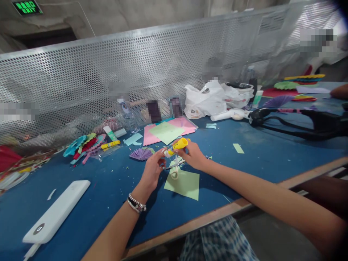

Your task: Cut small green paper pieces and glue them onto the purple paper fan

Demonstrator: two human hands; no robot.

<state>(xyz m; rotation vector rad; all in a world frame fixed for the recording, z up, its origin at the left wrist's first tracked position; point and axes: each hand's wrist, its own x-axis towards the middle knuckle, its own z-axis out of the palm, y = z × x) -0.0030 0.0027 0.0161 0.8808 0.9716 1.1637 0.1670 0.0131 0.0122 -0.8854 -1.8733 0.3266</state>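
Observation:
My right hand (193,155) is closed round a yellow glue stick (178,145), held tilted over the blue table (258,152). My left hand (153,169) pinches at the white end of that glue stick, fingers curled; a beaded bracelet sits on its wrist. Just beneath the hands lie a light green square of paper (183,184) and a small rolled strip of pale paper (174,173). A purple pleated paper fan (140,154) rests left of the hands.
A white power bank (57,211) lies front left. Pink and green paper sheets (168,131), a second glue stick (110,145), coloured paper fans (83,145), a water bottle (128,114), white plastic bags (209,99) and a black strap (299,125) lie by the perforated metal screen.

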